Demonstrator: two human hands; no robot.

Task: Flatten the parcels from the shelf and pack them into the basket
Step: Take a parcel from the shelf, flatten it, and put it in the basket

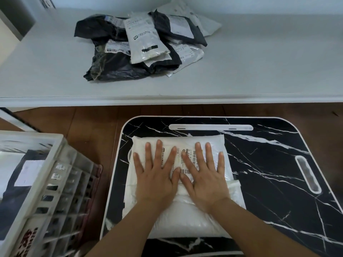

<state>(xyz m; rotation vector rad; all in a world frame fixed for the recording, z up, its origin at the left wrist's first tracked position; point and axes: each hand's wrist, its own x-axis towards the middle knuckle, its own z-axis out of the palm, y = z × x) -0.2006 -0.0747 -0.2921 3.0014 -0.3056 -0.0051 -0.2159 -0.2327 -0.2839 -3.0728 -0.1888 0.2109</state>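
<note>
Parcels are the subject: one soft white plastic mailer parcel point(185, 216) lies flat on the black marble-patterned tray table with a white rim point(278, 164), left of the table's centre. Left hand point(157, 180) and right hand point(206, 180) lie side by side on its upper half, palms down, fingers straight and spread, pressing and grasping nothing; the two thumbs almost meet over the printed shipping label point(185, 170). Label is largely covered by the hands, only barcode strips and part of the text showing; its wording is too small to read. The parcel's near edge lies just inside the table's near rim, and the forearms cross it. Bare table surface is open to the right of the parcel as far as the oval slot point(308, 175); a long white slot point(210, 127) lies beyond the parcel's far edge. White slatted plastic basket point(61, 182) stands to the left, close beside the table, cut off by the left and lower frame edges; a dark parcel with a white label point(24, 179) lies inside, partly hidden by the wall. Pale grey shelf point(259, 71) runs across the top, carrying a heap of black and white mailer parcels point(143, 47), overlapped so their number cannot be told. Brown wooden floor point(92, 123) shows between shelf, basket and table.
</note>
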